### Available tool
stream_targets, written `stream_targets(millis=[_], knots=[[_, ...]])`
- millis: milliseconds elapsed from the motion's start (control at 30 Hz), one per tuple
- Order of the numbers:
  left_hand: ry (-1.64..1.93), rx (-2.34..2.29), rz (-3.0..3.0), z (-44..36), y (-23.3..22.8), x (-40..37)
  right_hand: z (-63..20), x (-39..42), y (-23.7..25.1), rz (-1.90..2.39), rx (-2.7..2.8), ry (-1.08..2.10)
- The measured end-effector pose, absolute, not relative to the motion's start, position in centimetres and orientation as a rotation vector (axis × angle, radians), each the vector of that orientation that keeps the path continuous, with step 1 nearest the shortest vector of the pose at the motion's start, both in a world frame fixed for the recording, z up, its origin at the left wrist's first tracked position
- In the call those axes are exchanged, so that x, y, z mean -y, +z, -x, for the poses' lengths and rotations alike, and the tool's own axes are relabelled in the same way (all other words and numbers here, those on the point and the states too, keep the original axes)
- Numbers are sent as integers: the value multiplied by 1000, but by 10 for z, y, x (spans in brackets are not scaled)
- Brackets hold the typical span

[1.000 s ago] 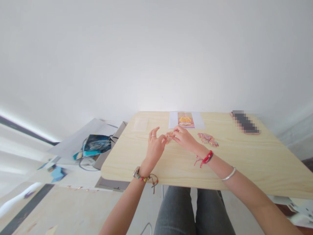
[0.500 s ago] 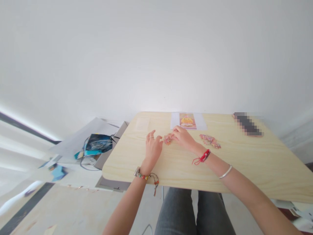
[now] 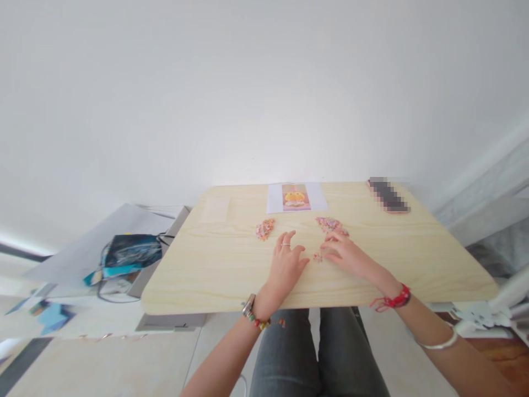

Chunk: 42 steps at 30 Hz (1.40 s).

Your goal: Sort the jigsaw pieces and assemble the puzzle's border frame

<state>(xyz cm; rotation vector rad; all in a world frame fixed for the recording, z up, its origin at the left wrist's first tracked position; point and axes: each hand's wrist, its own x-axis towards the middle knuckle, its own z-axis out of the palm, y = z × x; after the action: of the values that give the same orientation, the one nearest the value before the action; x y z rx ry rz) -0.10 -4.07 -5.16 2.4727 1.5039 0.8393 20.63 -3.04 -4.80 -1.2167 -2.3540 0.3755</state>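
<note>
Between my two hands a few small jigsaw puzzle pieces (image 3: 317,257) lie on the wooden table (image 3: 198,264). My left hand (image 3: 286,263) hovers just left of them, open, with the fingers bent and apart and nothing in it. To their right, my right hand (image 3: 344,255) is open too, its thumb close to the pieces and its fingertips near the right pile of pieces (image 3: 330,224). A left pile of pieces (image 3: 264,229) sits beyond my left hand. Both piles are pinkish and multicoloured.
Against the wall lies a white sheet with a printed picture (image 3: 296,197) of a yellow figure. A pale, clear rectangle (image 3: 217,209) rests at back left, a blurred-out phone-like object (image 3: 388,196) at back right. Left of the table, a dark bag (image 3: 132,251) lies on a lower surface.
Both hands have come nearer the table's front edge; my right hand has left the left pile. A few pieces now lie between the hands. The view has shifted right.
</note>
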Motion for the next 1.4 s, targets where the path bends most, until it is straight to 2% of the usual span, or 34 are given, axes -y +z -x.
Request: stream_targets(millis=[733, 1100, 1233, 1400], knots=[[757, -1449, -2449, -9, -47, 44, -187, 25, -56, 1112, 2410, 335], [793, -1482, -2458, 9, -48, 36, -194, 17, -37, 1204, 2322, -52], [970, -1408, -2479, 3, -42, 29, -189, 20, -26, 1202, 2211, 41], [1171, -1344, -2508, -4, -29, 24, -183, 17, -25, 1236, 2114, 358]])
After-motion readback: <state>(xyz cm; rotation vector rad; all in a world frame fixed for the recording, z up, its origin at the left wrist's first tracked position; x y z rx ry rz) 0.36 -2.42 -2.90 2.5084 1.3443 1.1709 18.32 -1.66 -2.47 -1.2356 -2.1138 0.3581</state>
